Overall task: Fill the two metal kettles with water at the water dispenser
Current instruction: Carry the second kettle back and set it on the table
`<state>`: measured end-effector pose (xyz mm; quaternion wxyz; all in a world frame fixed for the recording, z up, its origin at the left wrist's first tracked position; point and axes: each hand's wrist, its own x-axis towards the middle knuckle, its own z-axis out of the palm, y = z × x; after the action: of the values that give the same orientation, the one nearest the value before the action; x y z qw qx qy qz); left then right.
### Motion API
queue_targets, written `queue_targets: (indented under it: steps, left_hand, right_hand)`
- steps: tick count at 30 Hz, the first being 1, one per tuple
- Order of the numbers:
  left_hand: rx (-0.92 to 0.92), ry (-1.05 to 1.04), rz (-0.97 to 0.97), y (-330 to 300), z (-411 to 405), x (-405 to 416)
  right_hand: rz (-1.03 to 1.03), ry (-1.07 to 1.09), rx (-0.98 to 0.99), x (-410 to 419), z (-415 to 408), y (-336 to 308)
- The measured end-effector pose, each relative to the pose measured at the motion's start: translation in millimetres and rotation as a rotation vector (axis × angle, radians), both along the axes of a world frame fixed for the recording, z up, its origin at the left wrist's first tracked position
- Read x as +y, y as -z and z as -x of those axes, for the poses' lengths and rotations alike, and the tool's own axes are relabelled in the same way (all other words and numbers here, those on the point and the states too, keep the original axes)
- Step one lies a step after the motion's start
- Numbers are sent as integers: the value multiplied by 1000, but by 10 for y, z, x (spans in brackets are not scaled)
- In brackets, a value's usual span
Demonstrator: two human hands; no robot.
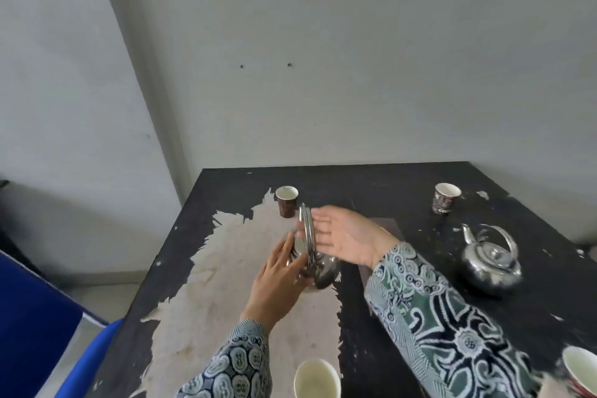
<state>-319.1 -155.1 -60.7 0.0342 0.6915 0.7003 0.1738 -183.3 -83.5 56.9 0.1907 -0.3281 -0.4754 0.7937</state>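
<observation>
Your left hand [279,281] and right hand [342,236], fingers straight, flank a kettle [318,263] mid-table [403,317]; a second kettle [492,260] sits near the right edge.

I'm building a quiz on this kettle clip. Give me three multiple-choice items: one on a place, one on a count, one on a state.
1. Where does the second kettle stand?
A. right of the hands
B. on the floor
C. left of the hands

2. How many paper cups show?
A. two
B. four
C. six

3. How is the right hand?
A. a fist
B. fingers straight beside the near kettle's handle
C. holding a cup

Answers: 1 A, it stands on the table to the right. 2 B, two far, two near. 3 B, fingers extended.
</observation>
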Motion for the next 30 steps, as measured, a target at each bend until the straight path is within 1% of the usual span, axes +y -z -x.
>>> queue_targets:
  steps: [5,8,13,16,17,18,19,21,22,23,26,28,30]
  left_hand:
    - [19,-32,125,468,162,86]
    - [23,-16,167,663,225,71]
    - [-2,-14,181,881,236,55]
    - [-6,-29,159,952,205,49]
    - [-5,-33,156,970,193,44]
    - [-4,-37,155,990,180,38]
    - [-2,-41,153,1009,170,33]
    - [-12,-49,146,1031,156,30]
    - [-18,-51,141,1037,154,27]
    - [-17,-49,139,1038,144,29]
    - [-18,-63,130,1050,171,55]
    - [-24,-74,129,1046,214,106]
    - [-24,-77,134,1032,259,165]
  right_hand:
    - [89,-34,-49,252,259,603]
    - [95,-64,-63,337,328,860]
    - [82,-83,-75,359,319,1151]
    - [68,-81,-40,363,250,1262]
    - [36,-70,-52,345,235,1298]
    - [-48,-51,-101,313,220,1353]
    - [-191,-23,-200,273,204,1426]
    - [-544,54,-435,193,154,1641]
    - [-681,68,-509,147,121,1766]
    - [-761,52,-540,101,81,1887]
    - [-801,-32,-499,40,56,2123]
    - [-783,-37,-465,111,92,2157]
    - [-774,-53,-474,205,133,2161]
